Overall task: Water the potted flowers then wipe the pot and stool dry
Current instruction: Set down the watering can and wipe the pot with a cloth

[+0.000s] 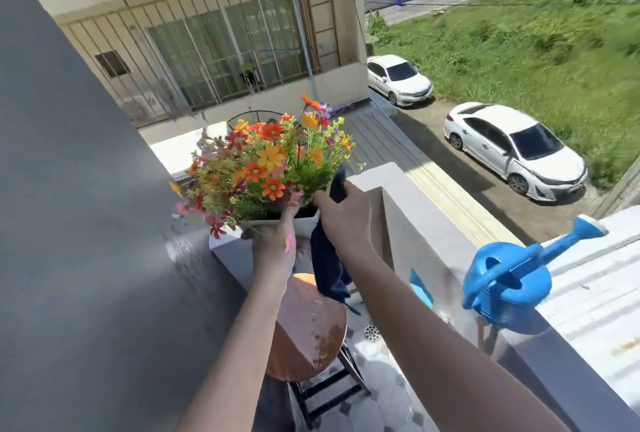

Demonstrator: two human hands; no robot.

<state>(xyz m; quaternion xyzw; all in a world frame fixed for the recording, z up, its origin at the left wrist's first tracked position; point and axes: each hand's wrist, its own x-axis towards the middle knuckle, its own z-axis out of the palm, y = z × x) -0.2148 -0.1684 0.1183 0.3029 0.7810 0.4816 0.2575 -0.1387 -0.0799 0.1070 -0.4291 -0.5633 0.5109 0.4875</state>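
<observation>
A white pot [304,225] full of orange, yellow and red flowers [266,164] is held up in the air above a round wooden stool [311,331]. My left hand [277,251] grips the pot from below at its front. My right hand [341,216] presses a dark blue cloth [327,265] against the pot's right side; the cloth hangs down over the stool. The stool's seat shows wet patches and droplets. Most of the pot is hidden by the flowers and my hands.
A blue watering can [509,289] stands on the balcony wall [433,234] to the right. A grey wall [79,223] rises on the left. A floor drain [372,333] lies in the tiled floor beside the stool. Cars and grass lie far below.
</observation>
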